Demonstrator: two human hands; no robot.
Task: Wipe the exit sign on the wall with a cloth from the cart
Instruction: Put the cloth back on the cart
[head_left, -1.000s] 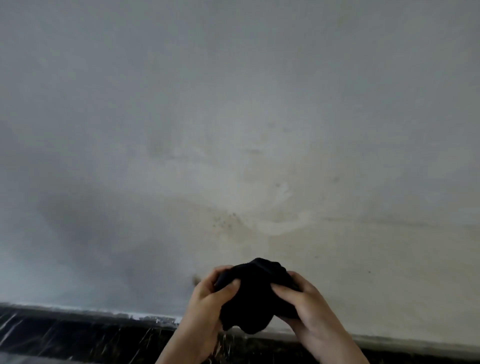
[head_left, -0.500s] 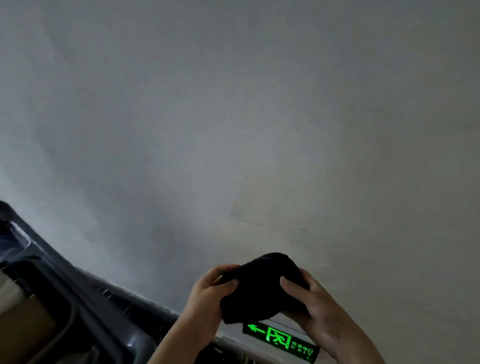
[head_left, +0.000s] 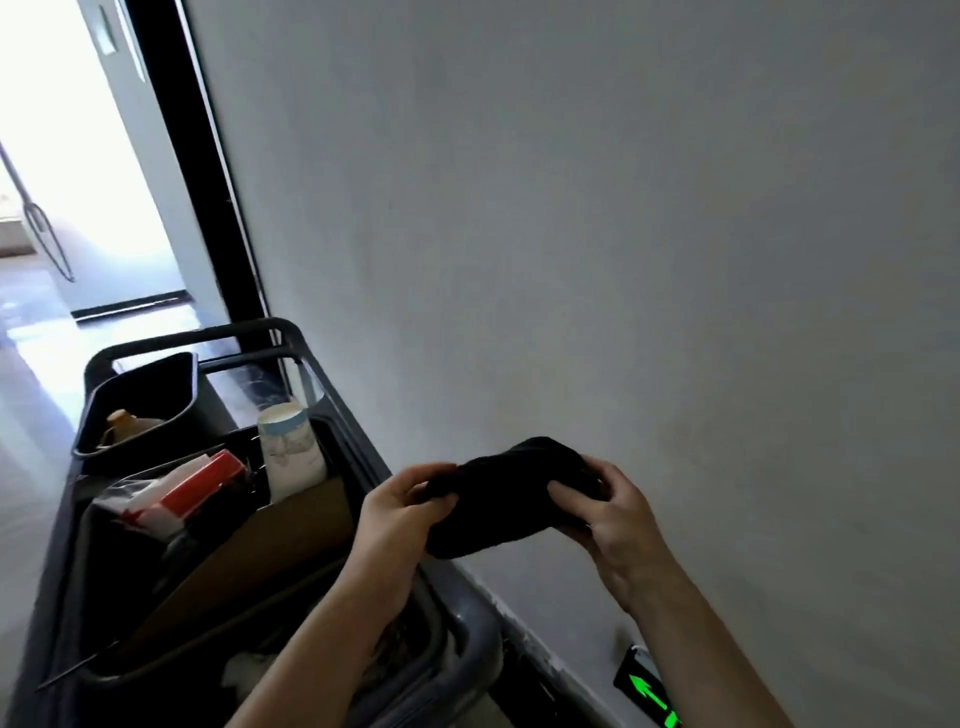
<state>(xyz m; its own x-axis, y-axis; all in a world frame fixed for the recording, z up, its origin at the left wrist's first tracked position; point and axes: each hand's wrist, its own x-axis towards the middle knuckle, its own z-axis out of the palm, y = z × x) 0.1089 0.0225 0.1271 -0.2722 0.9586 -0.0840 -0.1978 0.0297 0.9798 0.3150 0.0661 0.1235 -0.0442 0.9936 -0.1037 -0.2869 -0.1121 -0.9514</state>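
Note:
A bunched black cloth (head_left: 506, 496) is held in front of the grey wall by both hands. My left hand (head_left: 397, 512) grips its left end and my right hand (head_left: 615, 512) grips its right end. The exit sign (head_left: 647, 693), dark with a glowing green arrow, is low on the wall at the bottom right, mostly hidden behind my right forearm and the frame edge. The grey cart (head_left: 470, 631) stands to the left, against the wall, just below my left forearm.
The cart holds a dark bin (head_left: 150, 395), a white cylindrical container (head_left: 288, 449), a red-and-white pack (head_left: 195, 491) and a brown cardboard sheet (head_left: 270, 545). A black door frame (head_left: 202, 166) and bright doorway lie beyond. A dark baseboard (head_left: 540, 680) runs along the wall's foot.
The view has swung left and down: the cart and doorway now fill the left side, and the exit sign has slid to the bottom right. Both hands still hold the cloth.

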